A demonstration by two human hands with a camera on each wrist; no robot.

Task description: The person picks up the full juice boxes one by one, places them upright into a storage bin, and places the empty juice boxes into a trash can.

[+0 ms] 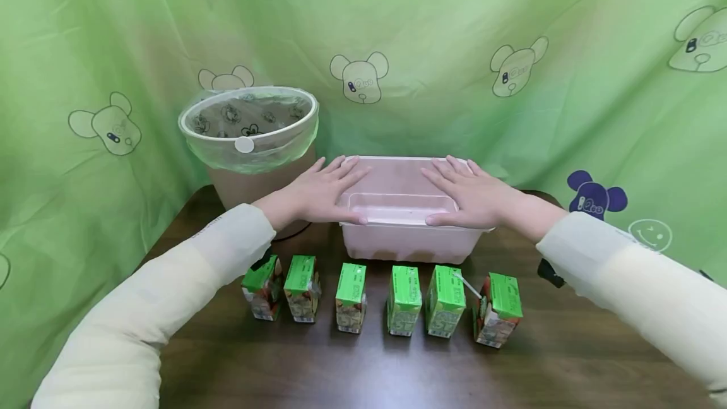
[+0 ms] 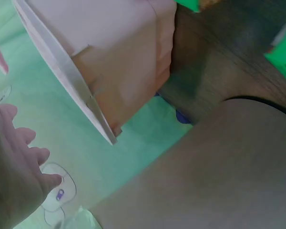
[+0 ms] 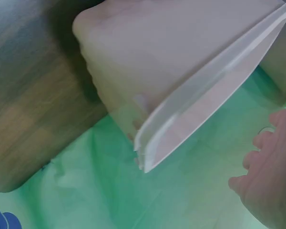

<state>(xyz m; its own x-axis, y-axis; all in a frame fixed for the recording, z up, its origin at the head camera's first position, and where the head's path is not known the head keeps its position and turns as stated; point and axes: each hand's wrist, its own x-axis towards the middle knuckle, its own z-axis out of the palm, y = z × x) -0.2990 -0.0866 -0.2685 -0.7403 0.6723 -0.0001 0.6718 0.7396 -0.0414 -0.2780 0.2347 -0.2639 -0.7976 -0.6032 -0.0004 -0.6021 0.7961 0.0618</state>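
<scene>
My left hand (image 1: 324,193) is over the left side of a pink plastic bin (image 1: 411,246), fingers straight and spread. Mirroring it, my right hand (image 1: 476,199) is over the bin's right side, palm down with the thumb pointing inward. Neither hand holds anything. In the left wrist view, my left hand (image 2: 19,171) shows apart from the bin's rim (image 2: 69,76). The right wrist view likewise shows a gap between my right hand (image 3: 271,167) and the bin's rim (image 3: 200,86). Nearer to me, several green-topped drink cartons (image 1: 350,302) stand in a row.
A trash can (image 1: 250,178) lined with a thin bag stands at the back left, close to my left hand. One carton (image 1: 445,305) toward the right has a white straw (image 1: 467,284). A green patterned curtain (image 1: 431,30) hangs behind the dark wooden table (image 1: 272,371).
</scene>
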